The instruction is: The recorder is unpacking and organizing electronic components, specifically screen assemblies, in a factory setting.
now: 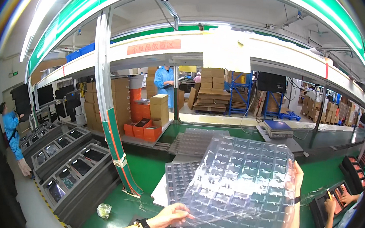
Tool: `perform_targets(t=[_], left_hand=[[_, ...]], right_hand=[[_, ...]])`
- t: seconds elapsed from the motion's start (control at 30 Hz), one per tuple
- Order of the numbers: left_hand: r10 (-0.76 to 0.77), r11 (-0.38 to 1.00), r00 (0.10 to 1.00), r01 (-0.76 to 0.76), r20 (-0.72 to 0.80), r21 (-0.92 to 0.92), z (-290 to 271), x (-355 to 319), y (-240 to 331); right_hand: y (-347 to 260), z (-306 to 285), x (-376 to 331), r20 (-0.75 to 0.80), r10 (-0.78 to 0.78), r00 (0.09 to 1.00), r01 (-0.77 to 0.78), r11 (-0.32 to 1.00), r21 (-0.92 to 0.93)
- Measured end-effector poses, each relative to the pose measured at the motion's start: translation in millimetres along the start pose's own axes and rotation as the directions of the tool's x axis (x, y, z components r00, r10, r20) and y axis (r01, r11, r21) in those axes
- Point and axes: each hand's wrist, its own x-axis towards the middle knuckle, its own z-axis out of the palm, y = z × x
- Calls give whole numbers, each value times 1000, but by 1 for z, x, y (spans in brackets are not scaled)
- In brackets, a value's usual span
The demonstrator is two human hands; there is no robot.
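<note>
left hand (169, 216) pinching clear tray (241, 176) near corner; right hand (298, 179) clasping side, partly hidden

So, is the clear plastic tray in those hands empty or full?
The tray looks empty: its see-through pockets show nothing inside, though glare hides some in the middle.

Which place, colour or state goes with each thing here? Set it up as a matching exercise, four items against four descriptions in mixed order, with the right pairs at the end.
Things
1. Clear tray (perhaps several nested)
2. Scale
3. Crumpled plastic
4. Boxes

Descriptions
A. Orange, beside a tall brown carton
B. Held between the left hand and the right hand
C. On the green surface, to the left of the left hand
D. Blue on top, beyond the tray

Pairs: 1-B, 2-D, 3-C, 4-A
</note>
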Motion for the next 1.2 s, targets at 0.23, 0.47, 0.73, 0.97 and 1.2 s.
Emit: perform_targets(t=[0.23, 0.47, 0.73, 0.97, 1.2], left_hand=[[378, 924, 823, -366, -424, 113, -71, 39, 41], [519, 841, 656, -505, -547, 192, -116, 131, 74], [381, 920, 705, -353, -598, 170, -194, 256, 98], [342, 940, 703, -252, -624, 231, -240, 320, 61], [439, 881, 761, -258, -478, 397, -236, 333, 16]], right_hand=[[52, 19, 21, 214, 41, 976, 31, 945, -325], [125, 32, 34, 281, 161, 946, 18, 840, -542], [189, 59, 163, 139, 100, 985, -25, 886, -463], [261, 13, 248, 52, -81, 995, 95, 887, -451], [300, -34, 283, -100, -154, 983, 127, 963, -238]])
